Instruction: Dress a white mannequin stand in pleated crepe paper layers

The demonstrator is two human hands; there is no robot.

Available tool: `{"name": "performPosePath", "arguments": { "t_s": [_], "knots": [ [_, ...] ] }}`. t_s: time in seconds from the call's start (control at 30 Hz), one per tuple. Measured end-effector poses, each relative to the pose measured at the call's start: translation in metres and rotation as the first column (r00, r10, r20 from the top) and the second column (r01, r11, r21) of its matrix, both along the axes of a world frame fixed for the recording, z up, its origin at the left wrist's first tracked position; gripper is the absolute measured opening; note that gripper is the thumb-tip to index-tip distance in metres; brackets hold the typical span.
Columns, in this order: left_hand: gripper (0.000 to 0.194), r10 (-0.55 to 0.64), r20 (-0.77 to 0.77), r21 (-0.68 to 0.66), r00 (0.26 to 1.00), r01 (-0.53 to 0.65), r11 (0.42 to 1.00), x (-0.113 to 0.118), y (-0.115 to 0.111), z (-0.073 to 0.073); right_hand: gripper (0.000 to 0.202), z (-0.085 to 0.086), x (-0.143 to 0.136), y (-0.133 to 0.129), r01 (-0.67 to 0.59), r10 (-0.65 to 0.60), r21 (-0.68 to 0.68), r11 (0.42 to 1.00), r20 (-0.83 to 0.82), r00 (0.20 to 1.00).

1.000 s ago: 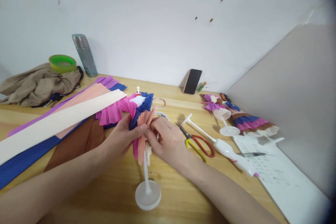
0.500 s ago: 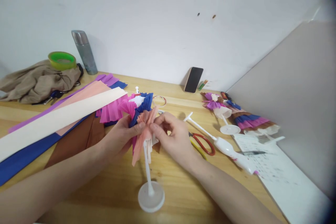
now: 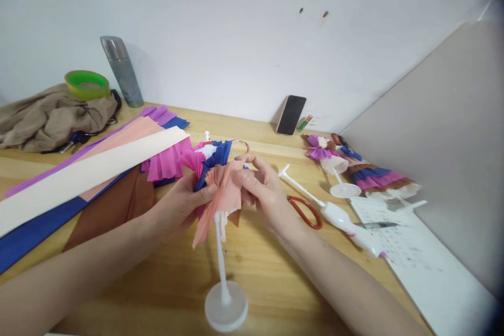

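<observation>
"How many hands are set on the peach ruffle (image 3: 226, 186)?"
"Two! Its gathers are pinched by the left hand (image 3: 179, 202), its spread edge by the right hand (image 3: 264, 191)."
"Where is it held?"
"Between them, atop one white stand (image 3: 222, 270)! Farther back, one flask (image 3: 125, 76), one tape roll (image 3: 85, 95) and one phone (image 3: 291, 115) are seen."

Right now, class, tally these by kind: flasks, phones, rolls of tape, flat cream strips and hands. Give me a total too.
Flask: 1
Phone: 1
Roll of tape: 1
Flat cream strip: 1
Hands: 2 (left hand, right hand)
Total: 6
</observation>
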State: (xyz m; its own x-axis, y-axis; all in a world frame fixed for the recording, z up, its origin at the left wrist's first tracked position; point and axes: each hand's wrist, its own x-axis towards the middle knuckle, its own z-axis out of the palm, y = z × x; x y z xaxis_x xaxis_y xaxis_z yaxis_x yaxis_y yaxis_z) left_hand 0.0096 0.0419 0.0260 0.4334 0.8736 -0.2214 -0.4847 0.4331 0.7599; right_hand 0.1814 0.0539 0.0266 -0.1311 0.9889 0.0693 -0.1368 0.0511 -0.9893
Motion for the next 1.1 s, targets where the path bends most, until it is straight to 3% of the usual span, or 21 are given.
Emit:
{"name": "performPosePath", "arguments": {
  "t_s": [0.2,0.4,0.6,0.73,0.93,1.1],
  "knots": [
    [0.055,0.027,-0.070,0.020,0.997,-0.026,0.999,0.001,0.000,-0.002,0.039,0.001,0.000,0.000,-0.079,0.076,0.016,0.997,0.122,0.990],
    [0.056,0.015,-0.119,0.058,0.993,-0.008,0.998,0.001,-0.003,-0.001,0.042,-0.007,-0.006,-0.001,0.044,-0.079,0.126,0.991,0.293,0.953],
    [0.051,-0.031,-0.101,0.141,0.994,0.045,0.989,0.002,-0.002,0.002,0.034,0.010,-0.007,-0.006,-0.006,-0.001,0.025,1.000,0.267,0.964],
    [0.046,-0.070,-0.105,0.161,0.992,0.087,0.983,0.002,-0.002,0.002,0.030,0.012,-0.008,-0.007,-0.032,0.034,-0.013,0.999,0.204,0.978],
    [0.048,-0.015,-0.098,0.144,0.995,0.029,0.989,0.001,-0.002,0.000,0.034,0.015,0.002,-0.006,-0.107,0.115,-0.050,0.993,0.172,0.978],
    [0.057,0.028,-0.117,0.100,0.993,-0.016,0.995,-0.001,-0.002,-0.003,0.032,0.020,0.010,-0.006,-0.121,0.128,-0.044,0.992,0.289,0.949]
  ]
}}
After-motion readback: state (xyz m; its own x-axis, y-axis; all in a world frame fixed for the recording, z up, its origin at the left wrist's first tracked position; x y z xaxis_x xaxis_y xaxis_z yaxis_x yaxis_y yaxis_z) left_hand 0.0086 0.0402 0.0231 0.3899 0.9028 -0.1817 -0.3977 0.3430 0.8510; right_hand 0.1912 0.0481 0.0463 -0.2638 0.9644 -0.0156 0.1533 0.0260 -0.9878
